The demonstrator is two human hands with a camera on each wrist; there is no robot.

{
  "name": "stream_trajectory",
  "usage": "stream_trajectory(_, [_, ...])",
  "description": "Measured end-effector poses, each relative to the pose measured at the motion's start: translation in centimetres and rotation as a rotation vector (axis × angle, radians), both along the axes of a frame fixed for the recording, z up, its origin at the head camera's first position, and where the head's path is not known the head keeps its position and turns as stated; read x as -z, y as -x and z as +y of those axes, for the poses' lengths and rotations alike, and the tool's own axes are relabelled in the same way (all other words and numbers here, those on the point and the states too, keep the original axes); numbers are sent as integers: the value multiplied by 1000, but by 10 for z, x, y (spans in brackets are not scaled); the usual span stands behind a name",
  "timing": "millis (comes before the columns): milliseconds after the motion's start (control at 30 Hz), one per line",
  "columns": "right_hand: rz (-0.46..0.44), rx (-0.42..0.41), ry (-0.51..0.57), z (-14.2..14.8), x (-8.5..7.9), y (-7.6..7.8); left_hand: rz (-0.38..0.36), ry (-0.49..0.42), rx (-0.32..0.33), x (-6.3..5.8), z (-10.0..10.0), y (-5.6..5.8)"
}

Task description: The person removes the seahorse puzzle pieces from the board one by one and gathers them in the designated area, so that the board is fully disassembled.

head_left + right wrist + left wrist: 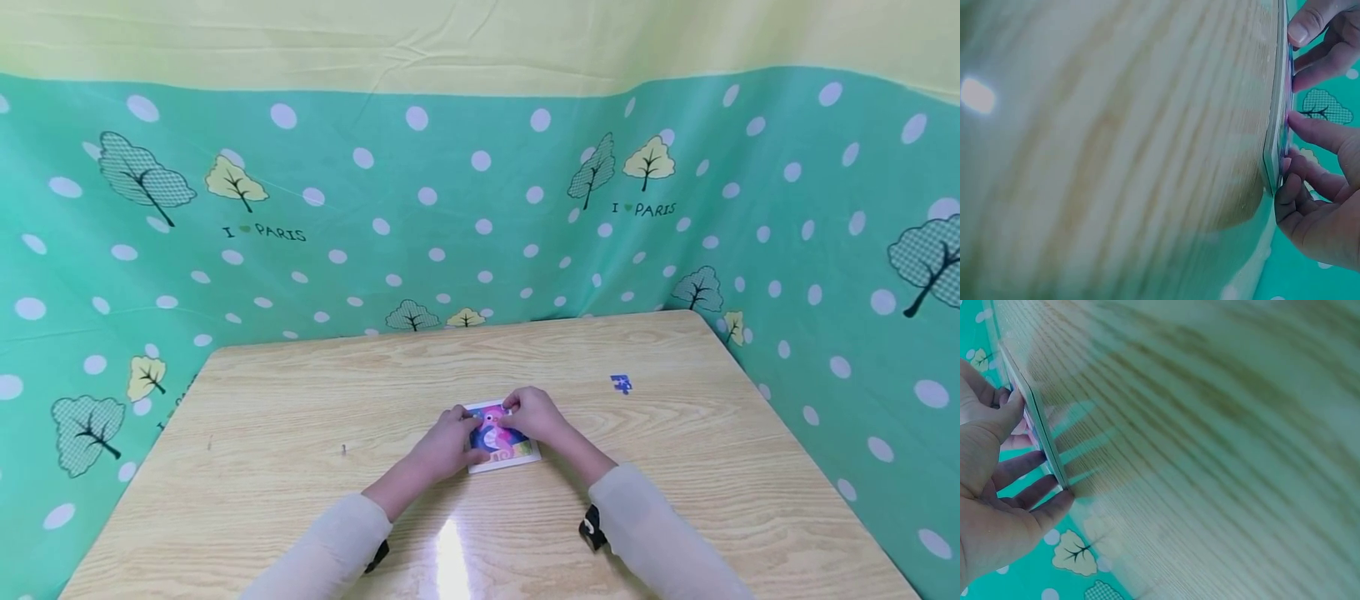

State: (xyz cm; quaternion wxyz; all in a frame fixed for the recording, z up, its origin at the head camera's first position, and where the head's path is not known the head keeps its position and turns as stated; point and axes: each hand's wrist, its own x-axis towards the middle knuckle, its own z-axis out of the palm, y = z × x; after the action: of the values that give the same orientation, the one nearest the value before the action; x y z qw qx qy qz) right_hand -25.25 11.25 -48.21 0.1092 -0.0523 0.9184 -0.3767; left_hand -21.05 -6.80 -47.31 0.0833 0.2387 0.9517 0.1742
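Observation:
On the table lies a small jigsaw puzzle (498, 442) in a white-edged tray, with a pink seahorse on blue. My left hand (448, 446) grips its left side, its thumb on the picture and its other fingertips at the tray's edge (1044, 434). Over the upper right corner, my right hand (536, 417) has its thumb on the picture and its other fingers bent near the edge. Whether a piece is between those right fingertips is hidden. The right wrist view shows the curled right fingers (1291, 197) beside the tray's corner.
A loose blue puzzle piece (621, 383) lies on the wooden table (300, 517), to the right of the tray. Left of the hands is a tiny dark mark or object (343, 450). A green dotted curtain (450, 200) stands behind the table and along its sides.

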Motion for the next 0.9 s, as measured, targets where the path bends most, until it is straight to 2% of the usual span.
stream_trajectory(333, [28, 24, 7, -2, 1, -2, -7, -6, -4, 1, 0, 1])
stream_trajectory(900, [21, 47, 36, -1, 2, 0, -11, -6, -9, -1, 1, 0])
